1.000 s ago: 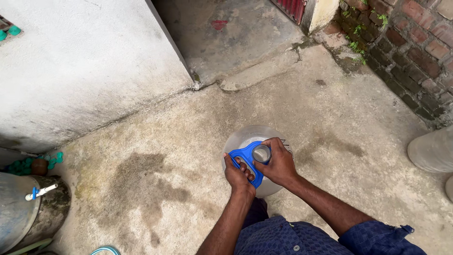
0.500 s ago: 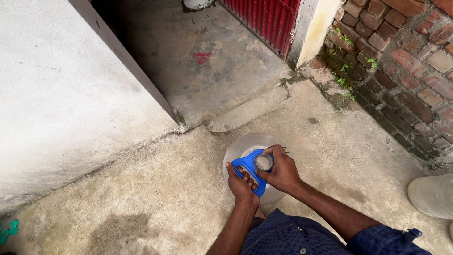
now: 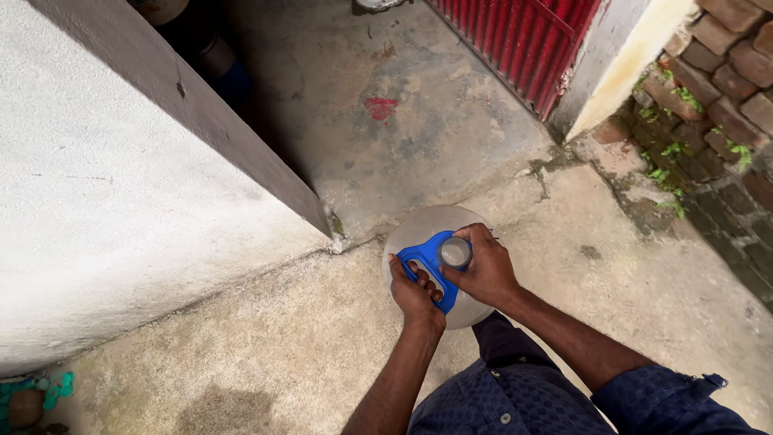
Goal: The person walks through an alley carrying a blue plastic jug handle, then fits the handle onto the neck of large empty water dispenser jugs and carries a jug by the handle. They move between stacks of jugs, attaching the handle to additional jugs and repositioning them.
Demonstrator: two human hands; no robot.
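A large translucent round plastic water jug (image 3: 419, 229) with a blue plastic carry handle (image 3: 427, 259) sits under both hands. The left hand (image 3: 414, 292) grips the handle, fingers curled; the right hand (image 3: 483, 270) closes around the jug's neck (image 3: 455, 252). Concrete ground (image 3: 306, 338) lies around them.

The jug (image 3: 419, 228) I'm holding is cloudy clear plastic with a bright blue handle (image 3: 427, 259) and a clear cap (image 3: 455, 252), my sleeve (image 3: 676, 403) is dark navy with a tiny woven pattern, the door (image 3: 523, 40) is red corrugated, the bricks (image 3: 725, 72) reddish-brown with green weeds, the floor (image 3: 282, 346) blotchy grey
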